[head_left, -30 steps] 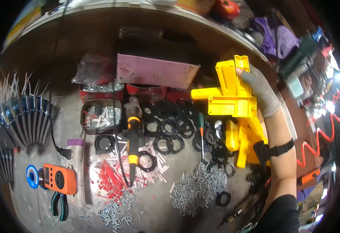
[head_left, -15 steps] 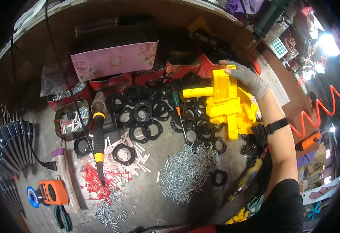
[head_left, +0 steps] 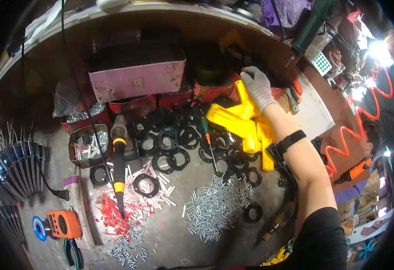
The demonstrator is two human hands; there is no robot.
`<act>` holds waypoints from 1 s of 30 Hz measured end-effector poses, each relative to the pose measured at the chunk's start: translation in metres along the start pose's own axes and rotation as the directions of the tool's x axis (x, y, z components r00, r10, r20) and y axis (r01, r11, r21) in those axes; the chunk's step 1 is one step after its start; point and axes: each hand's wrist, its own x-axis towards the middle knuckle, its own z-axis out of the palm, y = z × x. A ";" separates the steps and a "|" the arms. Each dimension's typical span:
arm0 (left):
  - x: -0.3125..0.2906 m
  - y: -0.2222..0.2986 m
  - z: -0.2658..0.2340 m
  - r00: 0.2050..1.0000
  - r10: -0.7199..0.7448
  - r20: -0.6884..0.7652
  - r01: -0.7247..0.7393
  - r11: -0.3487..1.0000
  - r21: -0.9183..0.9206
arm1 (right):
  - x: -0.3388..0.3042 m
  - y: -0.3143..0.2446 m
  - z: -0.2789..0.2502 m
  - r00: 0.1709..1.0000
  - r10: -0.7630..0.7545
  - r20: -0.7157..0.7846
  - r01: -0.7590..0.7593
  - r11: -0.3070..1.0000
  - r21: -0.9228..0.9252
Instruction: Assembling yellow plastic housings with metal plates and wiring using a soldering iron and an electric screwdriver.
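Observation:
My right hand [head_left: 259, 88], in a grey glove with bare fingertips, reaches up from the lower right to the back of the worktable. Its fingers curl at the upper end of a yellow plastic part [head_left: 244, 96], and the palm hides much of the contact. Other yellow moulded pieces [head_left: 233, 121] lie tilted and overlapping under the wrist, above black ring-shaped plates [head_left: 179, 150]. Just left of them a screwdriver with a green and red handle [head_left: 205, 126] rests on the rings. My left hand is out of sight.
A screw pile [head_left: 217, 207] lies centre front. Left of it are a soldering iron [head_left: 119, 166], white tubes and red pieces. Boxes stand behind, with a pink flowered one [head_left: 138, 81] above. A dark power tool [head_left: 311, 27] hangs upper right; an orange coiled hose [head_left: 345, 139] runs beside.
My right hand has moved left and slightly back. The yellow pieces have turned from nearly upright to slanted. My view has shifted slightly.

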 end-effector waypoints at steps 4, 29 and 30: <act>-0.023 -0.021 0.012 0.969 -0.247 0.023 0.248 0.957 -0.152 | 0.010 -0.060 -0.006 0.946 -0.299 0.123 0.299 0.668 -0.682; 0.001 -0.066 0.054 0.673 -0.729 0.122 0.588 0.428 -0.687 | 0.129 -0.027 0.079 0.943 -0.299 0.145 0.333 0.857 -0.395; 0.002 -0.068 0.052 0.673 -0.728 0.131 0.589 0.421 -0.690 | 0.131 -0.027 0.078 0.919 -0.384 0.092 0.389 0.842 -0.374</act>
